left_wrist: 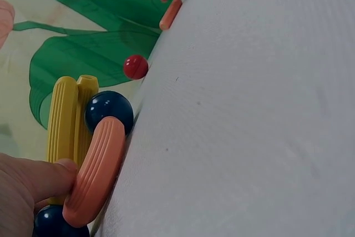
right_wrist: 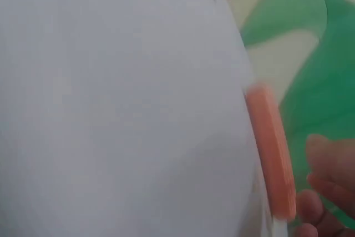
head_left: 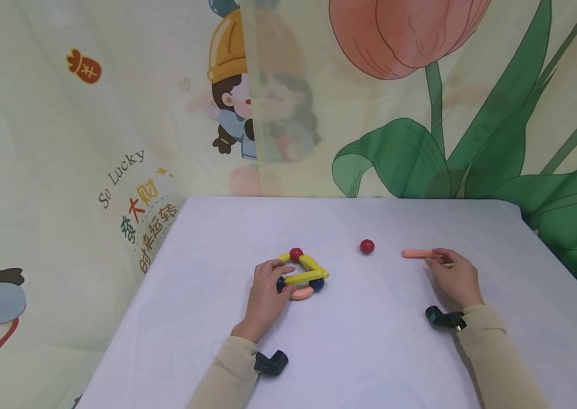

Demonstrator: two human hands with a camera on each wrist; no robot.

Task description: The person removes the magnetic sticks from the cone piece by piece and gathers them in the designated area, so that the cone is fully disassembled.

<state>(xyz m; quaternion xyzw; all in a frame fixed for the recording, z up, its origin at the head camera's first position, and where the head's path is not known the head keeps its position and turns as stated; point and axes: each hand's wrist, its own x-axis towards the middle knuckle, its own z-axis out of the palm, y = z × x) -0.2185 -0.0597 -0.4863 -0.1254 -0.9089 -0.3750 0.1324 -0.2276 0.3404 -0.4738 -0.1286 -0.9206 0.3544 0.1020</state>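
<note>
On the left of the table my left hand (head_left: 267, 292) holds a building-toy figure made of sticks and balls, thumb and fingers at its near left side. Yellow sticks (head_left: 302, 278), a red ball (head_left: 296, 254) and blue balls (left_wrist: 109, 110) are joined in it, with a curved orange stick (left_wrist: 97, 173) at the front. My right hand (head_left: 456, 281) is by the right end of a straight orange stick (head_left: 414, 254) lying on the table. In the right wrist view, its bent fingers (right_wrist: 333, 165) are beside that stick, without a visible grip around it.
A loose red ball (head_left: 367, 246) lies between the figure and the straight orange stick. The white tabletop (head_left: 360, 341) ends at a printed curtain (head_left: 288, 142) behind. A black wrist camera (head_left: 271, 363) sticks out from the left sleeve, another camera (head_left: 444, 318) from the right.
</note>
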